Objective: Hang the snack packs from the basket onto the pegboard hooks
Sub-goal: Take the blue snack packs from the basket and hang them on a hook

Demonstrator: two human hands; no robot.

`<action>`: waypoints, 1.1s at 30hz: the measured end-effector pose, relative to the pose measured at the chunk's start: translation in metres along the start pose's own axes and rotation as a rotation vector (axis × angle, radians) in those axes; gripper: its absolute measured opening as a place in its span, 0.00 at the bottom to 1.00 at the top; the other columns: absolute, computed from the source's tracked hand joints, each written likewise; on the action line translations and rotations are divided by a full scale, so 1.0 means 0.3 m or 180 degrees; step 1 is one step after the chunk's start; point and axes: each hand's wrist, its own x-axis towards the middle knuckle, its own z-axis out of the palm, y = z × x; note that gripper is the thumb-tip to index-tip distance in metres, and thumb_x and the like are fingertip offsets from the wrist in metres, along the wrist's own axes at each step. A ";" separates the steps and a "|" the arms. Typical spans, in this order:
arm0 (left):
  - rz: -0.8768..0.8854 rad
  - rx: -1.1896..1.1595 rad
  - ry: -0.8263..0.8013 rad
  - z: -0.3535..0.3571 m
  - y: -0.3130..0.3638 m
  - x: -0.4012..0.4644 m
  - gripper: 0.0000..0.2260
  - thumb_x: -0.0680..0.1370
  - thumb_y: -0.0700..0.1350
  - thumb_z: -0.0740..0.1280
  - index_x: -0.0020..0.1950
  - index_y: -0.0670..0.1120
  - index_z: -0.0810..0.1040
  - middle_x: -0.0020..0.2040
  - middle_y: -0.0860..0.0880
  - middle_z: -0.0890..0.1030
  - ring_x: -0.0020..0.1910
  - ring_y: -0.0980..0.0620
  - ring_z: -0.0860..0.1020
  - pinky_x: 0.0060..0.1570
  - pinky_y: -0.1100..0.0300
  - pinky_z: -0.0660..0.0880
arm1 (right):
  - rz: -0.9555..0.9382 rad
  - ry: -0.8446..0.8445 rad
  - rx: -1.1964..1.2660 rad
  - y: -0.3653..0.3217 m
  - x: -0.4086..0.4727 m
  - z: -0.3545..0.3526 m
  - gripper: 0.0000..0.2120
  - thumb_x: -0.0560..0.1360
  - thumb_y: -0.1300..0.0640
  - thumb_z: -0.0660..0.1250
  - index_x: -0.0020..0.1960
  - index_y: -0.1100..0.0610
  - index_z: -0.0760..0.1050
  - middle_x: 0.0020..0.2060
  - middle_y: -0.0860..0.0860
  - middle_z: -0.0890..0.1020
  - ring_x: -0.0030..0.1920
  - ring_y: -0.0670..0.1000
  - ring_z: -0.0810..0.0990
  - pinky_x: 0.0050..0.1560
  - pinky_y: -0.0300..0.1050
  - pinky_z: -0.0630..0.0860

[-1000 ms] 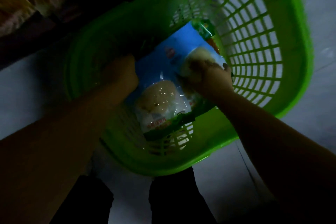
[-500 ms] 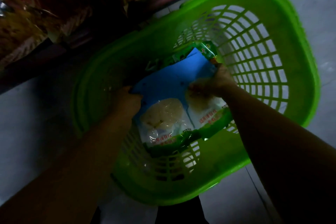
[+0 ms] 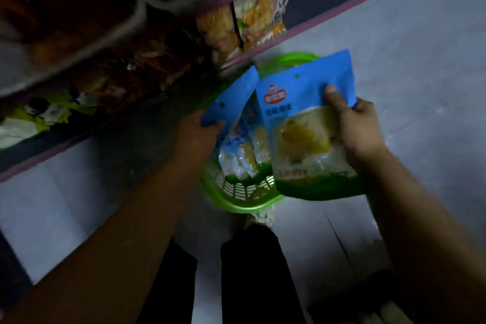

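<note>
A green plastic basket (image 3: 238, 198) stands on the grey floor, mostly hidden behind the packs I hold above it. My right hand (image 3: 355, 129) grips a blue-topped snack pack (image 3: 297, 102) with a clear window showing yellowish food and a green bottom edge; my thumb lies on its front. My left hand (image 3: 196, 134) pinches the blue top of a second bunch of the same packs (image 3: 231, 98), which hang down toward the basket. Small hang holes show near the blue tops. No pegboard hooks are plainly visible.
Dark shelving with pink-edged boards (image 3: 263, 50) runs across the upper left, stocked with snack bags (image 3: 252, 13). A blurred grey bar (image 3: 131, 26) crosses the top left. My dark trouser legs (image 3: 249, 271) stand below the basket on grey floor tiles (image 3: 407, 47).
Both hands have lifted the blue packs up out of the basket. My view has risen, so the basket looks smaller and the shelves fill the upper frame.
</note>
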 end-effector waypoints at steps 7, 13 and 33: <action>0.1016 -0.0483 0.0513 -0.535 0.498 -0.518 0.09 0.75 0.37 0.69 0.51 0.50 0.78 0.43 0.51 0.81 0.39 0.63 0.79 0.40 0.67 0.76 | -0.0731 -0.1041 0.0254 -0.602 -0.538 -0.113 0.10 0.75 0.50 0.68 0.38 0.53 0.81 0.35 0.45 0.85 0.40 0.48 0.84 0.47 0.47 0.81; 0.1881 -0.0355 0.1221 -1.028 0.736 -0.961 0.10 0.74 0.40 0.70 0.42 0.57 0.78 0.36 0.63 0.78 0.34 0.69 0.77 0.33 0.75 0.72 | -0.1661 -0.1617 0.0664 -1.042 -0.981 -0.160 0.05 0.75 0.58 0.68 0.41 0.54 0.82 0.44 0.54 0.86 0.43 0.51 0.83 0.46 0.46 0.78; 0.4094 -0.0556 0.1771 -2.228 1.087 -1.626 0.10 0.74 0.36 0.67 0.38 0.50 0.80 0.28 0.58 0.81 0.28 0.65 0.76 0.30 0.72 0.72 | -0.4835 -0.1962 0.1414 -1.909 -2.091 0.311 0.04 0.72 0.51 0.66 0.43 0.49 0.80 0.37 0.39 0.85 0.39 0.39 0.83 0.38 0.33 0.77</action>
